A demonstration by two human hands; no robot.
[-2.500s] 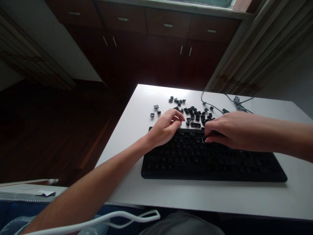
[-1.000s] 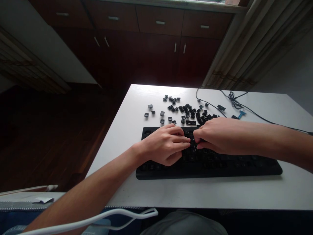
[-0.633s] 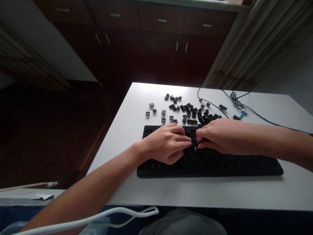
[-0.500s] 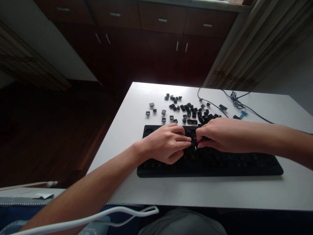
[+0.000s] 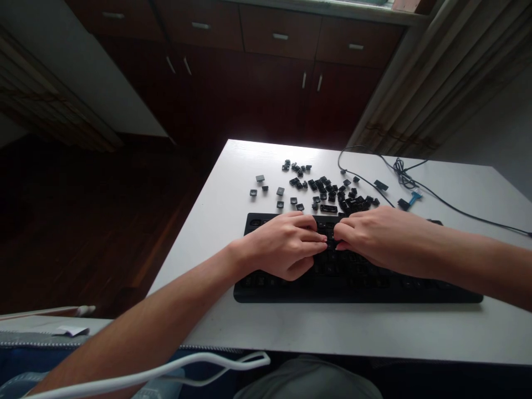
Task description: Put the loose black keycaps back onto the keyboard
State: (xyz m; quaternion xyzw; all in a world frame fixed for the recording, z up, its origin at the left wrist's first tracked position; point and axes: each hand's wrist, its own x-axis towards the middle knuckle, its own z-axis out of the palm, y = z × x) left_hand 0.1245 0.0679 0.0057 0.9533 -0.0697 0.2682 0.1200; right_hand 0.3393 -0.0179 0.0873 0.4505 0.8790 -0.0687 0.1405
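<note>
A black keyboard point(image 5: 357, 295) lies on the white table, with part of its upper rows covered by my hands. My left hand point(image 5: 291, 244) rests over its left half, fingers stretched and a little apart, fingertips on the keys. Close beside those fingertips, my right hand point(image 5: 366, 238) bends down to the keyboard with thumb and fingers pinched together. Whatever is in that pinch is hidden. Just behind the keyboard lies a heap of loose black keycaps point(image 5: 353, 204), and a long black keycap point(image 5: 328, 209) sits near the keyboard's back edge.
More single keycaps point(image 5: 280, 191) are scattered toward the table's back left. A black cable point(image 5: 453, 204) loops across the right side, near a small blue tool point(image 5: 414, 197). The white table point(image 5: 332, 332) has its front edge by my lap. A white bent tube point(image 5: 187, 360) crosses below my left arm.
My right hand has turned and tipped slightly forward over the keys. A small shiny bit visible earlier at its fingertips is now out of sight. My left hand stays at the same keys.
</note>
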